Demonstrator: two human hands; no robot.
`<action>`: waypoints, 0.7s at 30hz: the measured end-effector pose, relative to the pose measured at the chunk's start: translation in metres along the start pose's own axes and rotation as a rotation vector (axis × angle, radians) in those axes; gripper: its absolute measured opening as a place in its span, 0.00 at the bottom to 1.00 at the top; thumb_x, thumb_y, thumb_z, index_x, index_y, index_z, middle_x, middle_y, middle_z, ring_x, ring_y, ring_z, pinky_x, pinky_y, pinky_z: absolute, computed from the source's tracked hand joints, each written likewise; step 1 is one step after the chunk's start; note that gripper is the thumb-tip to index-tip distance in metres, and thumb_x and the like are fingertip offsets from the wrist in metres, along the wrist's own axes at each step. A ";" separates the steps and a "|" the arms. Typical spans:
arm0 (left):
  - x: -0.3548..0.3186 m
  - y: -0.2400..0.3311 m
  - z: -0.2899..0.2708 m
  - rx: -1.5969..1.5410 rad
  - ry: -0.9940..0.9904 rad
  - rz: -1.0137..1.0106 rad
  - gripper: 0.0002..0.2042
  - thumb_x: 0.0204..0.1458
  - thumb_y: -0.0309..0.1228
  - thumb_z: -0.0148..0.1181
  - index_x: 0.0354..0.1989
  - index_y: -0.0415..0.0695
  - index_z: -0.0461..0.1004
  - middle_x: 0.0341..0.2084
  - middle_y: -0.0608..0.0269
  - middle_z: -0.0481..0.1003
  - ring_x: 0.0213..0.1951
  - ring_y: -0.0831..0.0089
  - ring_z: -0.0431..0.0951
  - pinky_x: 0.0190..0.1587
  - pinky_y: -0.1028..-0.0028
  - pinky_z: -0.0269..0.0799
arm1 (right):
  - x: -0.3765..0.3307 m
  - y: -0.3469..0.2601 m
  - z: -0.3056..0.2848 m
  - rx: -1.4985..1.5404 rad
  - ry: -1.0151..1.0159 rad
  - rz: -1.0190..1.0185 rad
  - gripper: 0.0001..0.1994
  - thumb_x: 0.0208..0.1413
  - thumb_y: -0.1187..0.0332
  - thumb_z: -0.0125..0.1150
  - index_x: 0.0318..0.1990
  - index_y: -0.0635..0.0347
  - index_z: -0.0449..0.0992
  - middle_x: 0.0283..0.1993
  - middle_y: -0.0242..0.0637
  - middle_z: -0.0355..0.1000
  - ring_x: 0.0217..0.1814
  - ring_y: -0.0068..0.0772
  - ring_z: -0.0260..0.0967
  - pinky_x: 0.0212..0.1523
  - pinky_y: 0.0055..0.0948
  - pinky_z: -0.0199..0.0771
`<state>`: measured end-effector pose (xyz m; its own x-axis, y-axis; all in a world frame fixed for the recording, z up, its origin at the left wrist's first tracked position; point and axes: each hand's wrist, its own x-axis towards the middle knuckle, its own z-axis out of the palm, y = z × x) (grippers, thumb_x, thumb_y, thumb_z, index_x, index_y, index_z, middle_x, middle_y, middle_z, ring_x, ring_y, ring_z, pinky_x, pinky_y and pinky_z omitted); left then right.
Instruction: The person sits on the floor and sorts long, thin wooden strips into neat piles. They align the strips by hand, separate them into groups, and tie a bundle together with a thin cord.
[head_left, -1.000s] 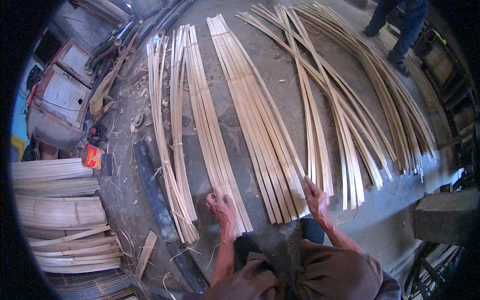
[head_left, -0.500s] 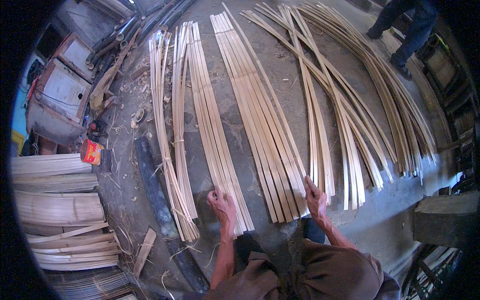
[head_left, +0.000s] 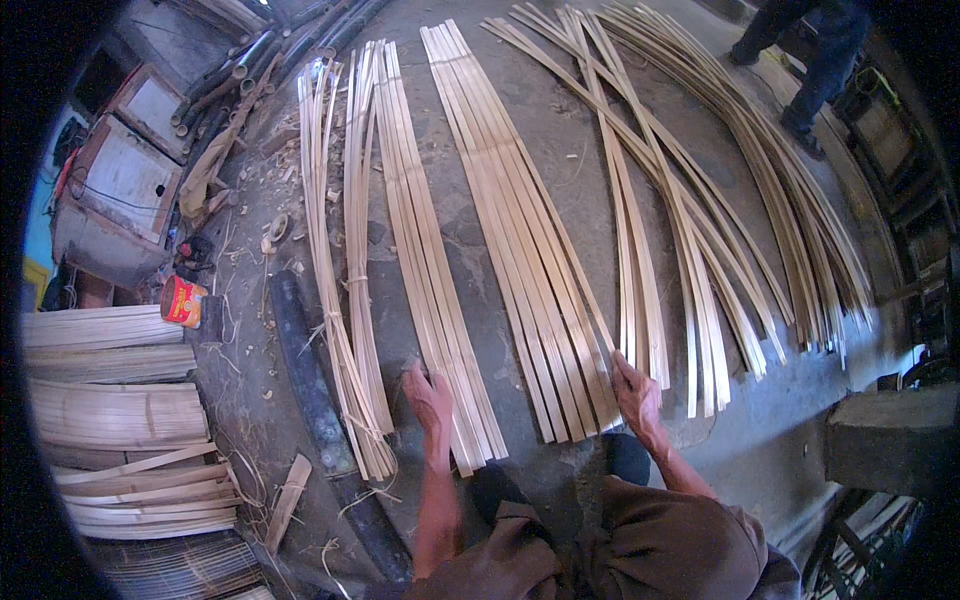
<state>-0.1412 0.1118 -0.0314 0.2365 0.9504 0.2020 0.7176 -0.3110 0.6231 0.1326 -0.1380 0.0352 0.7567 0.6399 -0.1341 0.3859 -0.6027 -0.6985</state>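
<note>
Flat pale bamboo strips lie lengthwise on the floor in front of me. My right hand [head_left: 637,392] pinches the near end of a bamboo strip [head_left: 583,272] along the right edge of the wide middle row [head_left: 505,215]. That strip lies close against the row for most of its length. At the left edge of a narrower row of strips [head_left: 420,225] is my left hand [head_left: 428,400], its fingers curled; whatever they may hold is hidden. Left of it are tied bundles of thin strips [head_left: 335,300].
Loose strips [head_left: 690,260] cross each other at right, beside a long curved pile [head_left: 770,190]. Stacked slats [head_left: 120,410], a red tin [head_left: 183,302] and a dark pole [head_left: 308,375] are at left. A person's legs [head_left: 825,70] stand far right.
The strip in my right hand has swung left at its far end, against the middle row. My left hand has shifted slightly left and away from me.
</note>
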 end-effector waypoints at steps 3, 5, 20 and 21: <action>0.015 0.003 0.000 -0.018 -0.037 -0.058 0.18 0.51 0.27 0.52 0.51 0.33 0.67 0.40 0.41 0.71 0.45 0.46 0.71 0.50 0.56 0.64 | 0.003 0.011 0.004 -0.123 0.050 -0.149 0.16 0.63 0.62 0.52 0.56 0.54 0.75 0.28 0.50 0.70 0.28 0.45 0.72 0.30 0.42 0.71; 0.019 -0.004 0.000 0.002 -0.029 -0.079 0.17 0.50 0.27 0.52 0.49 0.33 0.68 0.40 0.41 0.72 0.45 0.46 0.71 0.50 0.56 0.65 | 0.001 0.001 0.002 -0.164 0.017 -0.167 0.16 0.63 0.63 0.52 0.56 0.53 0.74 0.30 0.47 0.69 0.31 0.50 0.72 0.30 0.44 0.71; 0.033 0.000 0.001 0.137 -0.089 -0.136 0.13 0.43 0.29 0.56 0.36 0.36 0.73 0.32 0.45 0.75 0.38 0.48 0.76 0.41 0.57 0.71 | -0.004 0.000 0.008 -0.340 -0.012 -0.136 0.20 0.57 0.61 0.58 0.58 0.46 0.71 0.34 0.43 0.67 0.40 0.48 0.71 0.32 0.47 0.74; 0.033 -0.005 0.003 0.131 -0.091 -0.153 0.13 0.43 0.30 0.57 0.36 0.36 0.73 0.32 0.45 0.75 0.38 0.48 0.76 0.41 0.57 0.71 | -0.005 0.000 0.007 -0.323 0.000 -0.132 0.20 0.57 0.61 0.58 0.57 0.48 0.71 0.34 0.44 0.67 0.39 0.48 0.70 0.32 0.47 0.74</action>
<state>-0.1351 0.1445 -0.0307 0.1721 0.9843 0.0398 0.8270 -0.1663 0.5370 0.1254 -0.1374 0.0310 0.6890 0.7225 -0.0571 0.6276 -0.6342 -0.4515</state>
